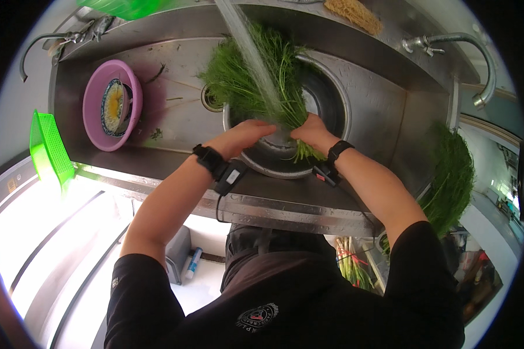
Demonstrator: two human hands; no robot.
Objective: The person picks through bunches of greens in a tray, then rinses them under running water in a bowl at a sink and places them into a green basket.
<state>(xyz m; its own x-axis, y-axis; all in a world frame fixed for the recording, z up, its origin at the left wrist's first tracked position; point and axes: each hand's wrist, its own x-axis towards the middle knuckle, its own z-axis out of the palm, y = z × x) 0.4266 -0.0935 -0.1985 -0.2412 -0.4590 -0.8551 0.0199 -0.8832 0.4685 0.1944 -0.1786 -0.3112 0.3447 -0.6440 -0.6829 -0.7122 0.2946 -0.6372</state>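
Observation:
A bunch of feathery green herbs, like dill or fennel fronds [262,78], lies over a round metal basin [348,126] in the steel sink. My right hand [315,132] grips its stems near their cut ends. At the basin's near side, my left hand [249,134] is beside the stems under the water, its fingers partly hidden by splash; whether it touches the bunch I cannot tell. A stream of water [249,52] falls from above across the fronds and between my hands. Both wrists carry black straps with small devices.
A pink plastic basin [135,113] with a patterned bowl stands in the sink's left part. A green plastic basket [54,150] sits at the left edge. Curved faucets [484,56] flank the sink. More feathery greens [449,179] lie at the right; a drain [210,99] shows behind the metal basin.

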